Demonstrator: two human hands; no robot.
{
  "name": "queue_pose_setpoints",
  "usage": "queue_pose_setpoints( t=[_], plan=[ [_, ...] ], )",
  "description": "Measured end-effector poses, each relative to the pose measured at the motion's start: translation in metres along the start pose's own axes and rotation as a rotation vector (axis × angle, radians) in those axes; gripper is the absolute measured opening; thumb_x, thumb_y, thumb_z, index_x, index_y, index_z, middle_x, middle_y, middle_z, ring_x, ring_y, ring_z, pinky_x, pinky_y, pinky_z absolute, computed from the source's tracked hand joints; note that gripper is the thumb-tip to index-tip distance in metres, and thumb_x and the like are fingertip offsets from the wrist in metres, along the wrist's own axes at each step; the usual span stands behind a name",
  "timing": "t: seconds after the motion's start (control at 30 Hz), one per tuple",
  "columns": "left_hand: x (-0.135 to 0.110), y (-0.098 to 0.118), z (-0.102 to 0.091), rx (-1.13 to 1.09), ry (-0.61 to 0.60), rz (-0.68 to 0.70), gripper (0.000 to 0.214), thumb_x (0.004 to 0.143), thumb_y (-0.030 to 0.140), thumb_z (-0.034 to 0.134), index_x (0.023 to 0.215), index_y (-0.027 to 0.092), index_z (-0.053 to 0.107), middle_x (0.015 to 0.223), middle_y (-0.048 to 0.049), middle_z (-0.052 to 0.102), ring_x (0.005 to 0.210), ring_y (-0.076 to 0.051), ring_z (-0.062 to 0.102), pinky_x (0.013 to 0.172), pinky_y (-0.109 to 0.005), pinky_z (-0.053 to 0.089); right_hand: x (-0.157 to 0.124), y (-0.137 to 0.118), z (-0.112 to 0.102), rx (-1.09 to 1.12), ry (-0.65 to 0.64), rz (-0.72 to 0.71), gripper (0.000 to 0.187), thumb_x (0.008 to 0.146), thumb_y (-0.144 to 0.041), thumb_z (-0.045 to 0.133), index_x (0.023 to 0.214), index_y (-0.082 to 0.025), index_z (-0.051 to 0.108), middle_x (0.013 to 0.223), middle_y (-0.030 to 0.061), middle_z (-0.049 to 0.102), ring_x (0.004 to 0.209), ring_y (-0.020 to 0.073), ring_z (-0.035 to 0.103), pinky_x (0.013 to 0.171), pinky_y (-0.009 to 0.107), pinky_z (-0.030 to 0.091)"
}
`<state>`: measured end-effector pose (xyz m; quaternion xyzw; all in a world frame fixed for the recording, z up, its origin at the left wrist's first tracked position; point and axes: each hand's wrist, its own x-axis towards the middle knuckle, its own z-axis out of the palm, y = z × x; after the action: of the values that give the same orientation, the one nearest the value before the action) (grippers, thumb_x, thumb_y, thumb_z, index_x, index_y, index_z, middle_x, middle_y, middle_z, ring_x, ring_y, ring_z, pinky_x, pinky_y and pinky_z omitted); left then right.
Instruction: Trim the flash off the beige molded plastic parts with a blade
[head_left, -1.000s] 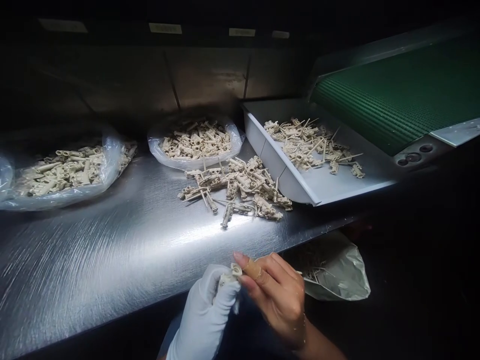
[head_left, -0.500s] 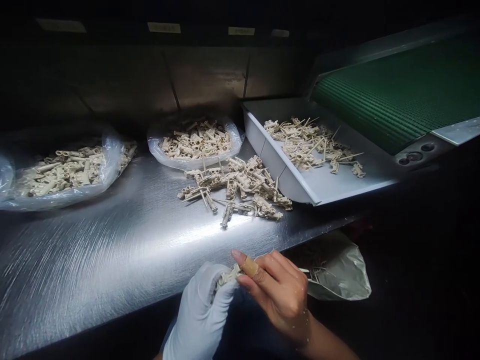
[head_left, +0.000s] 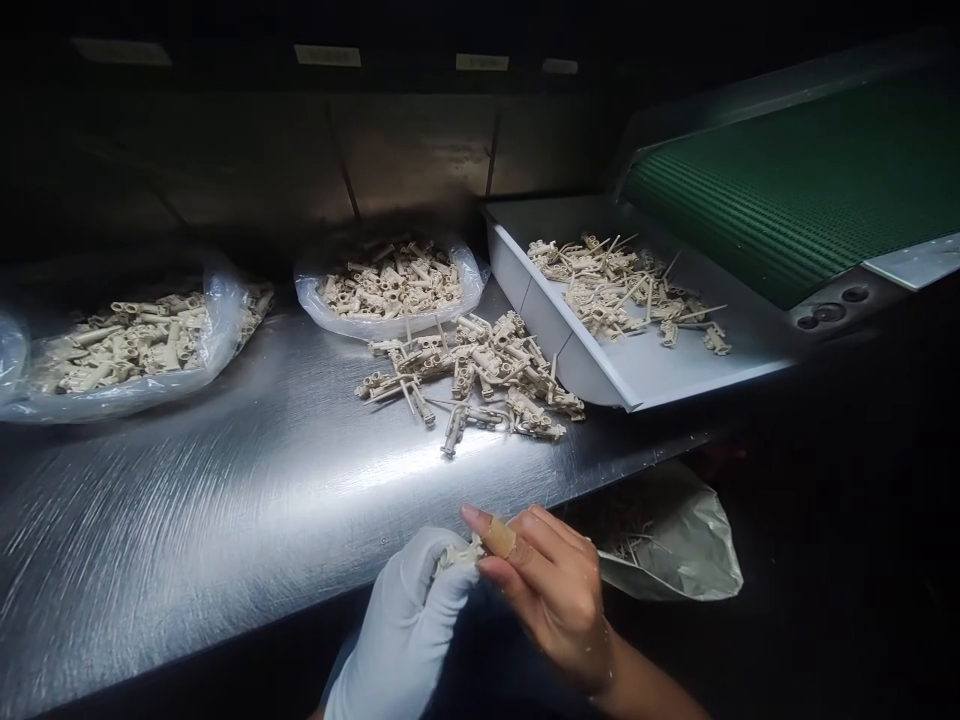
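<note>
My left hand (head_left: 409,620), in a white glove, is closed around a small beige molded plastic part (head_left: 459,556). One end of the part sticks out between the glove's thumb and fingers. My right hand (head_left: 559,585) is bare, with a tan bandage (head_left: 499,537) around one finger. Its thumb and forefinger pinch at the part's exposed end, and the other fingers are curled. Both hands are in front of the metal table's near edge. Beyond them lies a loose pile of similar beige parts (head_left: 487,370), many with thin sticks attached.
Two clear plastic bags (head_left: 352,322) (head_left: 142,398) of beige parts stand on the metal table (head_left: 247,500). A grey tray (head_left: 570,335) with more parts sits below the end of a green conveyor belt (head_left: 795,190). An open bag (head_left: 697,560) with thin scraps hangs below the edge at right.
The part in my glove has tilted and shows less of its end. My right hand has shifted slightly left, and a pale stick seen beside it before no longer shows.
</note>
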<state>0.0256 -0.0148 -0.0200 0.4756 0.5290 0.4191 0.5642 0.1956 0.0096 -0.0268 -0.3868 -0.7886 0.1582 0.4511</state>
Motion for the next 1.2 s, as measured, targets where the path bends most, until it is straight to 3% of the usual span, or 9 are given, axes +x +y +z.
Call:
queue_pose_setpoints(
  t=[0.1, 0.23, 0.37, 0.5, 0.67, 0.87, 1.03, 1.13, 1.2],
  plan=[
    [0.004, -0.001, -0.002, -0.214, -0.137, -0.220, 0.046, 0.097, 0.058, 0.059, 0.071, 0.021, 0.054, 0.067, 0.0035, 0.051, 0.061, -0.013, 0.044, 0.061, -0.024, 0.043, 0.000, 0.002, 0.001, 0.080, -0.003, 0.027, 0.038, 0.112, -0.034, 0.048, 0.147, -0.022, 0.059, 0.071, -0.0003, 0.054, 0.065, 0.0160, 0.049, 0.059, 0.028, 0.042],
    [0.011, -0.007, -0.005, -0.393, -0.434, -0.408, 0.060, 0.100, 0.071, 0.037, 0.062, 0.024, 0.044, 0.039, 0.0093, 0.031, 0.035, -0.009, 0.026, 0.037, -0.023, 0.025, 0.000, 0.006, 0.002, 0.122, -0.012, 0.055, 0.042, 0.110, -0.040, 0.051, 0.149, -0.026, 0.056, 0.074, -0.0004, 0.055, 0.068, 0.0162, 0.051, 0.062, 0.028, 0.044],
    [0.017, -0.009, -0.007, -0.614, -0.685, -0.482, 0.049, 0.094, 0.065, 0.057, 0.070, 0.025, 0.044, 0.035, 0.0147, 0.024, 0.029, -0.007, 0.018, 0.030, -0.019, 0.022, -0.001, 0.005, 0.003, 0.104, -0.003, 0.043, 0.041, 0.109, -0.039, 0.053, 0.148, -0.026, 0.057, 0.073, -0.0009, 0.054, 0.068, 0.0161, 0.050, 0.060, 0.028, 0.041],
    [0.019, -0.008, -0.008, -0.763, -0.786, -0.477, 0.044, 0.097, 0.054, 0.060, 0.071, 0.025, 0.039, 0.036, 0.0157, 0.024, 0.028, -0.006, 0.014, 0.028, -0.016, 0.022, 0.000, 0.003, 0.002, 0.084, -0.001, 0.023, 0.041, 0.109, -0.040, 0.053, 0.146, -0.024, 0.059, 0.073, -0.0008, 0.055, 0.067, 0.0162, 0.050, 0.059, 0.028, 0.040],
    [0.019, -0.008, -0.008, -0.784, -0.779, -0.466, 0.043, 0.097, 0.052, 0.061, 0.071, 0.025, 0.039, 0.036, 0.0162, 0.022, 0.028, -0.005, 0.012, 0.027, -0.015, 0.020, 0.001, 0.003, 0.000, 0.077, -0.030, 0.024, 0.035, 0.110, -0.034, 0.053, 0.140, -0.022, 0.064, 0.074, 0.0003, 0.058, 0.067, 0.0163, 0.052, 0.060, 0.028, 0.042],
    [0.016, -0.007, -0.004, -0.733, -0.633, -0.428, 0.030, 0.097, 0.042, 0.067, 0.081, 0.022, 0.050, 0.040, 0.0161, 0.027, 0.032, -0.005, 0.017, 0.033, -0.014, 0.026, -0.003, 0.006, 0.001, 0.126, -0.029, 0.056, 0.032, 0.111, -0.031, 0.050, 0.138, -0.025, 0.065, 0.074, -0.0001, 0.059, 0.067, 0.0155, 0.054, 0.061, 0.027, 0.044],
    [0.014, -0.011, -0.003, -0.665, -0.477, -0.423, 0.056, 0.097, 0.068, 0.051, 0.065, 0.022, 0.047, 0.038, 0.0124, 0.031, 0.033, -0.005, 0.020, 0.037, -0.018, 0.025, -0.007, 0.010, 0.002, 0.132, 0.005, 0.231, 0.053, 0.106, -0.056, 0.051, 0.150, -0.026, 0.052, 0.087, 0.0025, 0.065, 0.078, 0.0191, 0.062, 0.071, 0.029, 0.053],
    [0.013, -0.010, -0.004, -0.486, -0.390, -0.318, 0.067, 0.098, 0.073, 0.040, 0.057, 0.020, 0.048, 0.039, 0.0078, 0.036, 0.037, -0.006, 0.027, 0.042, -0.022, 0.024, -0.008, 0.007, -0.001, 0.142, -0.019, 0.285, 0.031, 0.111, -0.034, 0.049, 0.140, -0.026, 0.058, 0.105, 0.0052, 0.070, 0.095, 0.0200, 0.066, 0.084, 0.030, 0.055],
    [0.012, -0.006, -0.005, -0.365, -0.332, -0.273, 0.068, 0.101, 0.069, 0.038, 0.057, 0.019, 0.051, 0.044, 0.0051, 0.042, 0.042, -0.007, 0.031, 0.045, -0.023, 0.023, -0.007, 0.003, -0.003, 0.170, -0.060, 0.214, 0.028, 0.110, -0.018, 0.048, 0.133, -0.026, 0.062, 0.100, 0.0035, 0.071, 0.090, 0.0177, 0.066, 0.082, 0.027, 0.054]
  ],
)
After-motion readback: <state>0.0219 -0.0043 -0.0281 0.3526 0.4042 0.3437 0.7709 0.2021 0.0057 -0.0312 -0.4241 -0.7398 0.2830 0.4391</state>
